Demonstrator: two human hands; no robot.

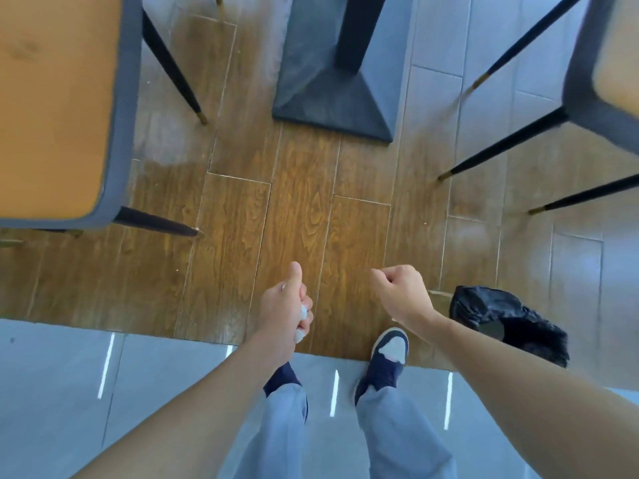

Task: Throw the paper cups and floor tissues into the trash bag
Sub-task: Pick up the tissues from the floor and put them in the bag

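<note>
Two bare arms reach up from the bottom of the frame, and we see blue trouser legs and two dark shoes between them. Our left hand (pixel 285 311) is curled shut around white tissue (pixel 303 313), with the thumb sticking up; bits of the tissue peek out between the fingers (pixel 306 294). Our right hand (pixel 401 288) is a closed fist, and we cannot tell if anything is inside it. One black trash bag (pixel 511 326) sits open on the floor (pixel 304 202) at the lower right, just beside the right arm. Higher up we count two chairs, one orange chair (pixel 58 108) at the upper left and another chair (pixel 608 63) at the upper right. One dark bench base (pixel 332 88) stands between them at the top middle. Wood floor lies in the middle, gray tiles below.
</note>
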